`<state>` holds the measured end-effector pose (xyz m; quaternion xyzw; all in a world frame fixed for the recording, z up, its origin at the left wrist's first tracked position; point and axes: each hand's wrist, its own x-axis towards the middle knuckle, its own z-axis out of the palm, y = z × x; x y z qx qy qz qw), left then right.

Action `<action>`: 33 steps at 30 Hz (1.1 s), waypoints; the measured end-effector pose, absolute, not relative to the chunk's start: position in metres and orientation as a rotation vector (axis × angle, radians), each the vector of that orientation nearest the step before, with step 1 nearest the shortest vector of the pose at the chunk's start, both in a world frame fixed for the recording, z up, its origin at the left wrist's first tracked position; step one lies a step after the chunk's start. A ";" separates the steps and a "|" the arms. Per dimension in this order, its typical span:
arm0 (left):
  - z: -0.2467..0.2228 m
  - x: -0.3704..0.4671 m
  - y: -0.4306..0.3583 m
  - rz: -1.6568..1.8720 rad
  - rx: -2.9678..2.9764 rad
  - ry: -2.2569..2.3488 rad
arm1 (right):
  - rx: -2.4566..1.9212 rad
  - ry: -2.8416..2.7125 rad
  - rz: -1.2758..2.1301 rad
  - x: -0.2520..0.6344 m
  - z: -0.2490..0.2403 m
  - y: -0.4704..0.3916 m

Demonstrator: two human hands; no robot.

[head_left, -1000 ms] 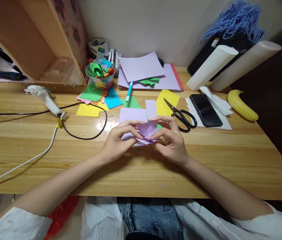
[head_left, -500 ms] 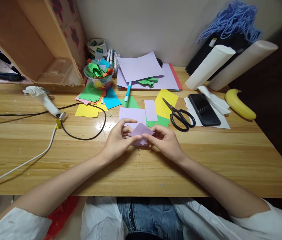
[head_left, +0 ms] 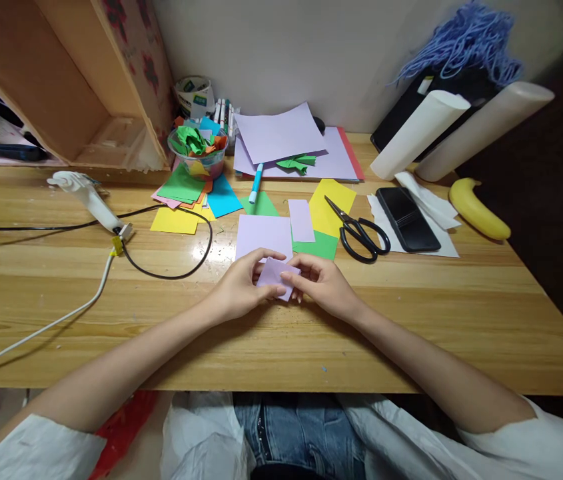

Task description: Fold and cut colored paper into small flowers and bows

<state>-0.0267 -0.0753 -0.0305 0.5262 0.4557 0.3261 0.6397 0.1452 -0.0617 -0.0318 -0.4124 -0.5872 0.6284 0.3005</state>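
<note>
1. Lilac folded paper: pinched between left hand and right hand, above the counter.
2. Change: its upward-pointing corner has turned aside.
3. Assessment: reorientation only; folding appears unfinished.

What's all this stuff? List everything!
Held paper: 1, lilac, in both hands
Loose papers: several, various colours, mid-table
Big sheets: several, lilac, at back
Scissors: 1 pair, black, beside phone
Phone: 1, black, on white paper
Banana: 1, yellow, right end
Rolls: 2, white, back right
Yarn: 1 bundle, blue, back right
Loose marker: 1, blue, mid-table
Tub: 1, see-through, back left
Cables: 2, black and white, left
Open box: 1, brown, back left
Table: 1, wood-coloured, underneath
Left hand and right hand: 2, bare, front middle
</note>
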 end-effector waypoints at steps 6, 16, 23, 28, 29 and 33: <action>-0.023 -0.030 -0.073 0.799 1.154 1.100 | -1.074 -1.481 1.741 0.150 -0.029 -0.055; -0.024 -0.029 -0.072 0.746 1.204 1.028 | -1.053 -1.538 1.702 0.151 -0.032 -0.056; -0.023 -0.031 -0.071 0.702 1.166 1.020 | -1.077 -1.648 1.585 0.152 -0.032 -0.055; -0.023 -0.030 -0.069 0.742 1.084 1.010 | -1.099 -1.689 1.507 0.153 -0.034 -0.054; -0.023 -0.030 -0.069 0.743 1.063 1.014 | -1.095 -1.688 1.505 0.153 -0.035 -0.054; -0.024 -0.030 -0.070 0.751 1.033 1.068 | -1.104 -1.622 1.570 0.150 -0.037 -0.055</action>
